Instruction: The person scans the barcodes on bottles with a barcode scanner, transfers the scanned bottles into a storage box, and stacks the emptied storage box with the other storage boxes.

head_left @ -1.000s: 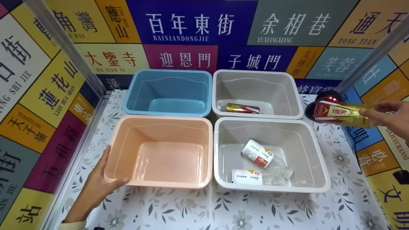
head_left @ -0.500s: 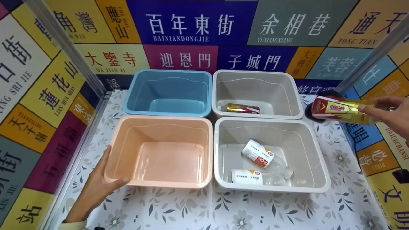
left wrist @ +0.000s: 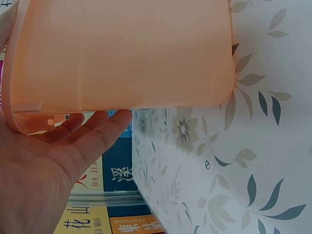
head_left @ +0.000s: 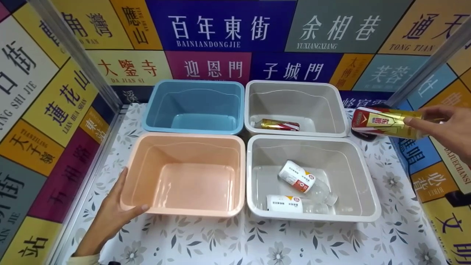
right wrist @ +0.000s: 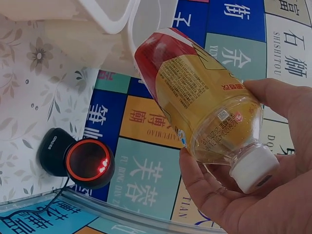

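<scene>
At the right, my right hand (head_left: 449,127) pinches a plastic drink bottle (head_left: 386,123) with a red and gold label, thumb and fingers near its capped end. The right wrist view shows its white cap (right wrist: 254,168) toward my palm and its base pointing away. My left hand (head_left: 116,211) rests around the front left corner of the peach bin (head_left: 184,212). Its straight fingers (left wrist: 95,139) touch the bin's side wall, and the thumb lies along the front rim. Nothing lies in the peach bin.
A black scanner (right wrist: 73,158) with glowing red lights stands behind the held bottle. One similar bottle (head_left: 278,125) lies in the back grey bin (head_left: 342,110). Two white-labelled bottles (head_left: 298,176) lie in the front grey bin (head_left: 368,184). A blue bin (head_left: 149,110) stands back left.
My right hand and the drink bottle have shifted slightly left and up. Red lights visible on the scanner a second ago are now hidden in the head view. My left hand stays put.
</scene>
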Available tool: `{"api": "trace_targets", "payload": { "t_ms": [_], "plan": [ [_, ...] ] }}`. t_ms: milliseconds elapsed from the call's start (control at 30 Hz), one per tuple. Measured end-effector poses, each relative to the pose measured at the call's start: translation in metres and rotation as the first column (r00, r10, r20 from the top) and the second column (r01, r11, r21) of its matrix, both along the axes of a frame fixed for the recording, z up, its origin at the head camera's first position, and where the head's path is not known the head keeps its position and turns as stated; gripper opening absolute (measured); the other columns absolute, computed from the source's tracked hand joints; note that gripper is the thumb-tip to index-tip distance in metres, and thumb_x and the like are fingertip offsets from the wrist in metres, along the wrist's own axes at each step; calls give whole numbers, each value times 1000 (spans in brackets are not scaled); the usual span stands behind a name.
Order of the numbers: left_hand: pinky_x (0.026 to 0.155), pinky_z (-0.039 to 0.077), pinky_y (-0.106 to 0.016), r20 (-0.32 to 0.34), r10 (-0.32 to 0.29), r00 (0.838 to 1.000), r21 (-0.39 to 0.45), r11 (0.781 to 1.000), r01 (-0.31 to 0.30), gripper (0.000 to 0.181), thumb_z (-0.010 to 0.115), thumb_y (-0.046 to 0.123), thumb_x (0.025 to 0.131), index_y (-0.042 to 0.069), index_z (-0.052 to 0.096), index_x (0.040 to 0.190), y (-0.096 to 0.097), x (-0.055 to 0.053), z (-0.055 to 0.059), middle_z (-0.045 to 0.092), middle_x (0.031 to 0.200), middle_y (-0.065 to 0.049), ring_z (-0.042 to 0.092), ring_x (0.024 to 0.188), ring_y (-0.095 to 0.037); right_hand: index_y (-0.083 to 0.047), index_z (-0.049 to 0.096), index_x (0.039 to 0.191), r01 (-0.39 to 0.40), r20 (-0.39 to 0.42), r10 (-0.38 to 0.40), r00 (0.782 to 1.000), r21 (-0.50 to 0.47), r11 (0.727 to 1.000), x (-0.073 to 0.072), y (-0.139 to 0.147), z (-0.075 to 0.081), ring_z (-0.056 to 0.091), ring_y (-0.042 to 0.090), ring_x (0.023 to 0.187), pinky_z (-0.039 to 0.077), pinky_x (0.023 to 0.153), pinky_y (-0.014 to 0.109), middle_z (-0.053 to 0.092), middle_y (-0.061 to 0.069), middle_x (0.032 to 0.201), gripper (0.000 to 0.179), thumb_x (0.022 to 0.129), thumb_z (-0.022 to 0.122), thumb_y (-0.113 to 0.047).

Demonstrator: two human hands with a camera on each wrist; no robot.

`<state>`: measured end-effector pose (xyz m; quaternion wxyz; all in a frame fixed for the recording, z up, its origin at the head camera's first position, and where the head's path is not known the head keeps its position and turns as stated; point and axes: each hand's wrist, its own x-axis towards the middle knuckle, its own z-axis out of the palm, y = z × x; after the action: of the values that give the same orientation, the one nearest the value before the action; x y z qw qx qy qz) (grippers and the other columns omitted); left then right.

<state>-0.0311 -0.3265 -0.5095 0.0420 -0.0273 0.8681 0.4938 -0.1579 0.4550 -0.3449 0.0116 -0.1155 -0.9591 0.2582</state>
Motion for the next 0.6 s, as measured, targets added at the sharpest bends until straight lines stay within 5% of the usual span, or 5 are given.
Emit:
{"api": "trace_targets", "payload": {
  "t_ms": [100, 267, 333, 500, 600],
  "plan": [
    [117, 39, -69, -2, -4, 1000, -22, 1000, 4, 131, 93, 22, 89, 35, -1, 178, -1, 0, 0, 16, 181, -23, 48, 143, -47, 15, 42, 156, -32, -14, 32, 999, -15, 999, -2, -5, 0, 41, 56, 124, 41, 94, 48, 43, 41, 146, 83, 112, 57, -53],
    [109, 44, -26, -5, -8, 1000, -42, 999, 8, 129, 93, 24, 90, 36, 0, 178, 0, 1, 0, 17, 182, -20, 49, 144, -44, 14, 48, 150, -45, -25, 45, 999, -32, 998, -7, -13, 2, 38, 52, 124, 39, 91, 40, 48, 37, 139, 76, 111, 60, -50],
    [113, 44, -29, -5, -9, 1000, -29, 1000, 9, 129, 93, 24, 90, 37, 0, 178, 0, 1, 0, 15, 182, -20, 47, 146, -44, 14, 48, 149, -35, -16, 34, 999, -21, 999, -9, -17, 4, 37, 54, 125, 40, 90, 41, 48, 37, 138, 76, 111, 60, -50],
    [119, 34, -72, -3, -10, 1000, 11, 1000, 10, 129, 93, 22, 89, 37, 0, 178, -1, 0, -1, 12, 183, -20, 41, 150, -48, 17, 45, 151, -22, 3, 22, 1000, -18, 1000, -13, -24, 5, 35, 60, 130, 44, 106, 65, 44, 42, 143, 81, 111, 59, -52],
    [120, 33, -73, 0, -9, 1000, 13, 1000, 9, 129, 93, 21, 89, 37, 0, 178, -1, 0, -1, 12, 183, -21, 40, 151, -49, 17, 47, 149, -44, 4, 44, 999, -23, 999, -18, -25, 3, 38, 59, 126, 51, 100, 49, 46, 40, 140, 83, 109, 62, -54]
  ]
}}
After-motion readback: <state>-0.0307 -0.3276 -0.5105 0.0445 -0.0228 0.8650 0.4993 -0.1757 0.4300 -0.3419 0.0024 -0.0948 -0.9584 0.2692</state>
